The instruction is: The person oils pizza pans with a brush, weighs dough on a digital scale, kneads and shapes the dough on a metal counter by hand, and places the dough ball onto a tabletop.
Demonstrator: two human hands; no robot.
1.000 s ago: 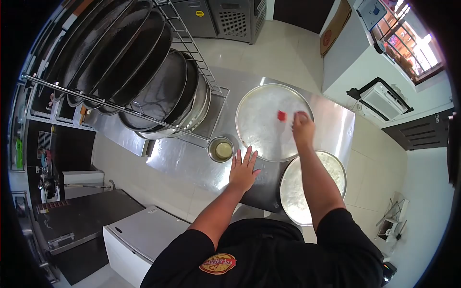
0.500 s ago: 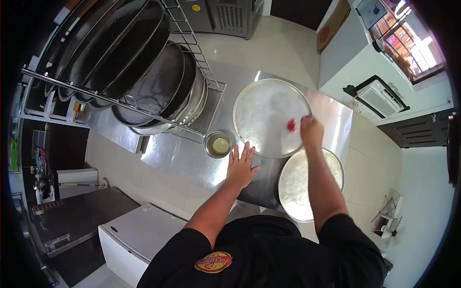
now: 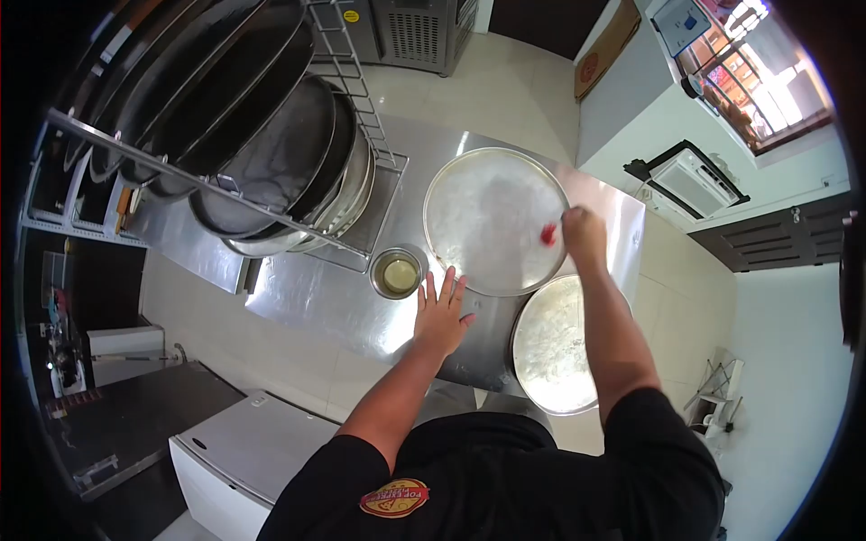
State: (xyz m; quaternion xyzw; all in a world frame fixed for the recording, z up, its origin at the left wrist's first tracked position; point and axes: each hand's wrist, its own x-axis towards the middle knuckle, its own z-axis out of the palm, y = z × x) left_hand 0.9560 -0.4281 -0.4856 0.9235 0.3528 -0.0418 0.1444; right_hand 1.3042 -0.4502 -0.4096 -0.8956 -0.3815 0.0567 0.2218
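Observation:
A large round metal pizza pan [image 3: 487, 203] lies flat on the steel table. My right hand [image 3: 585, 240] is closed around the handle of a basting brush with a red head [image 3: 548, 234], which is over the right part of the pan. Whether the bristles press on the surface I cannot tell. My left hand [image 3: 440, 317] is open, fingers spread, with its fingertips at the pan's near left rim. Just left of those fingers stands a small metal bowl [image 3: 398, 273] holding a pale yellowish liquid. A second round pan [image 3: 552, 347] sits at the near right, partly behind my right forearm.
A wire rack [image 3: 207, 185] with several large dark round pans [image 3: 271, 153] stands at the left of the steel table [image 3: 316, 311]. A white chest-like appliance [image 3: 262, 442] is at the lower left. A grey metal cabinet [image 3: 415, 36] stands beyond the table.
The whole view has shifted slightly, so the table and pans sit a little further left. My right hand still grips the brush over the pan; my left hand keeps its place at the rim.

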